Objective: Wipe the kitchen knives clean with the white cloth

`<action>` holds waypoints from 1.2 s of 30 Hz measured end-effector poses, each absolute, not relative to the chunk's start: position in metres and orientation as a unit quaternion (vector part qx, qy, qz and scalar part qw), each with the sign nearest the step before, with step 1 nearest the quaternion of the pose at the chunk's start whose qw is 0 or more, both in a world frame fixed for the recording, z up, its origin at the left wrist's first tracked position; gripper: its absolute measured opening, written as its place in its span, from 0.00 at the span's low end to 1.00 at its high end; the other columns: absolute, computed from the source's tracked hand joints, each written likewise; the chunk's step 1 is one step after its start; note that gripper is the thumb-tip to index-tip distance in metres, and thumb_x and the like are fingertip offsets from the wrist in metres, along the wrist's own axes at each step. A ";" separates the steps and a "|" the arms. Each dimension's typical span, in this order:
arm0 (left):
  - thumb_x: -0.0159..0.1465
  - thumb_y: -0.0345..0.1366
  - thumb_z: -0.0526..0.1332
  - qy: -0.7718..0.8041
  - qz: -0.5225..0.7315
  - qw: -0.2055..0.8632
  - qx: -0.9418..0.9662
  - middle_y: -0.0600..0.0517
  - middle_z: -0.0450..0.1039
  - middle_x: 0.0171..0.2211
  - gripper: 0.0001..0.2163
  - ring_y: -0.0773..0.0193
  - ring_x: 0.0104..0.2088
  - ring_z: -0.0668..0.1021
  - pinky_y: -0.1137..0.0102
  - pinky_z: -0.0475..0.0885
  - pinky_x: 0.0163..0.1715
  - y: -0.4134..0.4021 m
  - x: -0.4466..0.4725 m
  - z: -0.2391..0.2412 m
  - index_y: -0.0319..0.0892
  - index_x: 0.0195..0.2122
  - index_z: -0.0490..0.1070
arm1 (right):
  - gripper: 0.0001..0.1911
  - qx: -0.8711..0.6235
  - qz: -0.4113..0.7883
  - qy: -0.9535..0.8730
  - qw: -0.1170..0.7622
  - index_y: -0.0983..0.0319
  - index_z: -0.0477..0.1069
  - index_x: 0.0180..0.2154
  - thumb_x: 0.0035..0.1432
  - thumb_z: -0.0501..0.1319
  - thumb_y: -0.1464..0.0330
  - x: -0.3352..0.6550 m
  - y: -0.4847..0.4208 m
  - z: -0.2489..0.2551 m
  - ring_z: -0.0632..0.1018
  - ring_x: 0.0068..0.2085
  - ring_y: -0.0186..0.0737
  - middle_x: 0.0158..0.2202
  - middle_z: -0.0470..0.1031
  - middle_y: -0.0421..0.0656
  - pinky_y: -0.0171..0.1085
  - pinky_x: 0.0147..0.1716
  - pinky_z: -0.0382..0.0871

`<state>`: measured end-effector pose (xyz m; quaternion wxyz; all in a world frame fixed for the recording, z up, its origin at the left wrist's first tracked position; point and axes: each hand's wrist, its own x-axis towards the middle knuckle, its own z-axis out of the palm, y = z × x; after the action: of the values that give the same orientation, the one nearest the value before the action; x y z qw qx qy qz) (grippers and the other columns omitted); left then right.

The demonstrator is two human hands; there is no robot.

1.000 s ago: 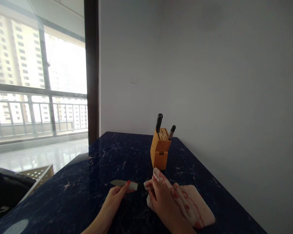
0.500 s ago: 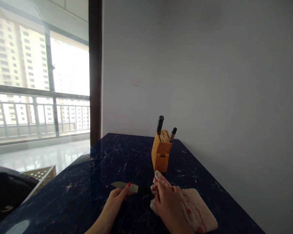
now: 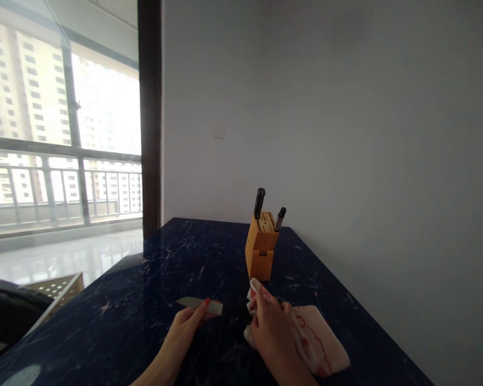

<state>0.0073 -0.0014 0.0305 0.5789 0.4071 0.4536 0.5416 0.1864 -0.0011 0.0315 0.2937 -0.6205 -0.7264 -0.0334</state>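
Note:
A knife (image 3: pixel 201 305) lies across the dark blue marble table (image 3: pixel 153 289), blade pointing left, its black handle running toward the cloth. My left hand (image 3: pixel 187 327) pinches the blade near its base with fingertips on top. My right hand (image 3: pixel 270 329) rests on a white cloth with red pattern (image 3: pixel 314 343) and bunches its left end around the knife handle. Behind them stands a wooden knife block (image 3: pixel 260 251) with two black-handled tools sticking out.
A grey wall runs along the right side of the table. To the left is a large window with a dark frame post (image 3: pixel 149 118) and a balcony railing. A perforated beige box (image 3: pixel 60 287) and a dark shape sit low at the left.
Both hands stay on the knife and cloth; my right hand has slid slightly right along the handle with the cloth. The view shifted a little sideways and back.

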 end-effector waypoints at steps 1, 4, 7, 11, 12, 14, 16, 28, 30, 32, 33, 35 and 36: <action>0.54 0.43 0.62 0.454 0.540 0.585 0.401 0.47 0.78 0.26 0.13 0.60 0.27 0.79 0.73 0.71 0.25 0.000 0.007 0.029 0.36 0.29 0.75 | 0.20 -0.621 -0.030 -0.726 0.293 0.59 0.68 0.38 0.42 0.51 0.80 0.187 -0.001 0.032 0.69 0.45 0.45 0.38 0.74 0.42 0.45 0.42 0.52; 0.52 0.43 0.63 0.456 0.528 0.597 0.395 0.46 0.78 0.25 0.14 0.59 0.26 0.79 0.72 0.71 0.25 0.004 0.004 0.025 0.35 0.28 0.75 | 0.18 -0.608 -0.022 -0.731 0.310 0.59 0.68 0.37 0.45 0.51 0.80 0.185 -0.003 0.034 0.69 0.44 0.43 0.38 0.73 0.42 0.44 0.43 0.52; 0.52 0.44 0.63 0.448 0.518 0.607 0.403 0.45 0.78 0.24 0.14 0.56 0.27 0.79 0.70 0.72 0.27 0.008 0.001 0.021 0.34 0.27 0.75 | 0.17 -0.586 -0.021 -0.744 0.321 0.58 0.68 0.37 0.46 0.51 0.79 0.183 -0.005 0.036 0.70 0.41 0.41 0.39 0.73 0.41 0.43 0.43 0.53; 0.52 0.43 0.63 0.437 0.513 0.613 0.412 0.45 0.78 0.26 0.15 0.55 0.32 0.79 0.70 0.72 0.29 0.011 0.000 0.020 0.35 0.30 0.76 | 0.18 -0.617 -0.035 -0.728 0.297 0.59 0.68 0.37 0.45 0.52 0.79 0.188 -0.005 0.039 0.69 0.43 0.46 0.38 0.73 0.43 0.44 0.42 0.54; 0.52 0.44 0.63 0.442 0.512 0.608 0.415 0.45 0.78 0.27 0.15 0.55 0.33 0.79 0.70 0.72 0.30 0.011 0.000 0.020 0.35 0.30 0.76 | 0.18 -0.625 -0.034 -0.724 0.291 0.59 0.69 0.38 0.45 0.52 0.78 0.188 -0.005 0.039 0.69 0.44 0.46 0.39 0.73 0.44 0.45 0.42 0.54; 0.52 0.44 0.62 0.455 0.511 0.596 0.422 0.46 0.79 0.28 0.15 0.54 0.34 0.78 0.70 0.72 0.30 0.011 0.000 0.020 0.35 0.31 0.76 | 0.17 -0.621 -0.023 -0.727 0.291 0.59 0.69 0.37 0.45 0.52 0.78 0.188 -0.005 0.039 0.69 0.44 0.45 0.40 0.72 0.43 0.44 0.44 0.54; 0.52 0.43 0.63 0.461 0.509 0.586 0.430 0.46 0.79 0.28 0.15 0.55 0.33 0.78 0.70 0.71 0.30 0.011 0.000 0.021 0.35 0.31 0.76 | 0.17 -0.598 -0.013 -0.742 0.302 0.58 0.69 0.38 0.46 0.51 0.78 0.187 -0.005 0.038 0.69 0.45 0.43 0.41 0.72 0.41 0.42 0.45 0.54; 0.52 0.44 0.62 0.467 0.516 0.569 0.439 0.45 0.78 0.32 0.15 0.53 0.35 0.78 0.70 0.70 0.30 0.009 0.000 0.022 0.36 0.32 0.76 | 0.18 -0.597 -0.018 -0.747 0.292 0.58 0.68 0.41 0.49 0.51 0.76 0.188 -0.004 0.038 0.68 0.47 0.43 0.43 0.72 0.42 0.42 0.47 0.53; 0.52 0.45 0.62 0.471 0.515 0.570 0.433 0.45 0.78 0.32 0.15 0.53 0.35 0.78 0.69 0.70 0.29 0.008 0.000 0.023 0.37 0.32 0.76 | 0.19 -0.604 -0.025 -0.743 0.289 0.59 0.68 0.43 0.48 0.51 0.77 0.188 -0.004 0.038 0.69 0.47 0.44 0.44 0.71 0.43 0.43 0.46 0.54; 0.51 0.45 0.63 0.476 0.521 0.565 0.428 0.45 0.78 0.31 0.15 0.53 0.34 0.78 0.69 0.70 0.29 0.008 0.000 0.023 0.37 0.31 0.76 | 0.20 -0.628 -0.023 -0.730 0.269 0.60 0.68 0.42 0.47 0.52 0.78 0.188 -0.005 0.041 0.69 0.46 0.46 0.42 0.72 0.45 0.45 0.43 0.55; 0.50 0.45 0.63 0.477 0.524 0.562 0.427 0.45 0.78 0.30 0.16 0.54 0.33 0.78 0.69 0.70 0.30 0.008 0.000 0.023 0.36 0.31 0.76 | 0.19 -0.635 -0.021 -0.727 0.260 0.60 0.68 0.42 0.47 0.52 0.78 0.188 -0.005 0.042 0.69 0.46 0.47 0.42 0.72 0.46 0.45 0.43 0.56; 0.50 0.46 0.63 0.477 0.526 0.558 0.429 0.45 0.78 0.30 0.16 0.54 0.32 0.78 0.69 0.70 0.29 0.007 0.000 0.023 0.36 0.31 0.76 | 0.18 -0.631 -0.018 -0.729 0.263 0.60 0.69 0.40 0.47 0.52 0.78 0.187 -0.006 0.044 0.69 0.46 0.47 0.41 0.73 0.45 0.46 0.44 0.55; 0.50 0.46 0.63 0.477 0.522 0.560 0.433 0.45 0.78 0.30 0.16 0.54 0.32 0.78 0.69 0.70 0.29 0.007 0.001 0.023 0.37 0.31 0.76 | 0.18 -0.621 -0.016 -0.734 0.275 0.59 0.69 0.40 0.47 0.52 0.78 0.186 -0.007 0.044 0.69 0.46 0.46 0.41 0.73 0.45 0.45 0.44 0.55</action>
<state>0.0006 0.0071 0.0234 0.5597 0.4327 0.4766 0.5219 0.1858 -0.0067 0.0440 0.2748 -0.6209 -0.7340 -0.0159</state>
